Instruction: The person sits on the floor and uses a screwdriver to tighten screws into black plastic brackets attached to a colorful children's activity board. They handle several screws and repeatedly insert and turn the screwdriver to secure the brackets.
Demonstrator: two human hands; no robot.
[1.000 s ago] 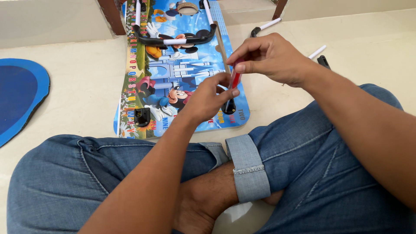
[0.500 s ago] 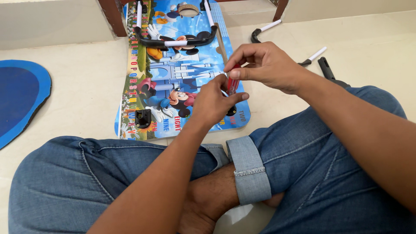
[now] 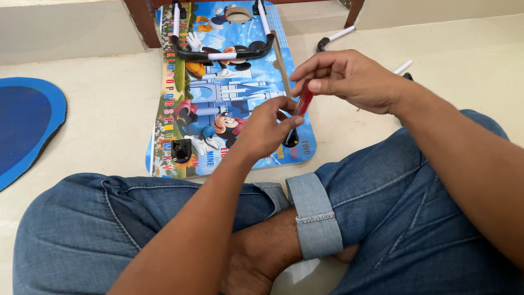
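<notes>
The right hand (image 3: 355, 82) comes in from the right of the frame, wrist bent, its thumb and fingers closed on the red handle of a screwdriver (image 3: 303, 102) just above centre. The tool slants down to the left, its tip at a black bracket (image 3: 291, 140) on the lower right corner of a colourful cartoon-printed board (image 3: 229, 93). The left hand (image 3: 265, 131) reaches up from the lower middle, its fingertips pinched around the screwdriver's shaft just above that bracket.

The board lies flat on a pale tiled floor (image 3: 103, 125), with a folded black and white leg frame (image 3: 221, 54) on its upper part and a second black bracket (image 3: 181, 150) near its lower left corner. The person sits cross-legged in blue jeans.

A blue mat (image 3: 24, 123) lies at the left edge, well apart from the board. Loose white and black legs (image 3: 335, 37) lie on the floor at the upper right, near the right hand.
</notes>
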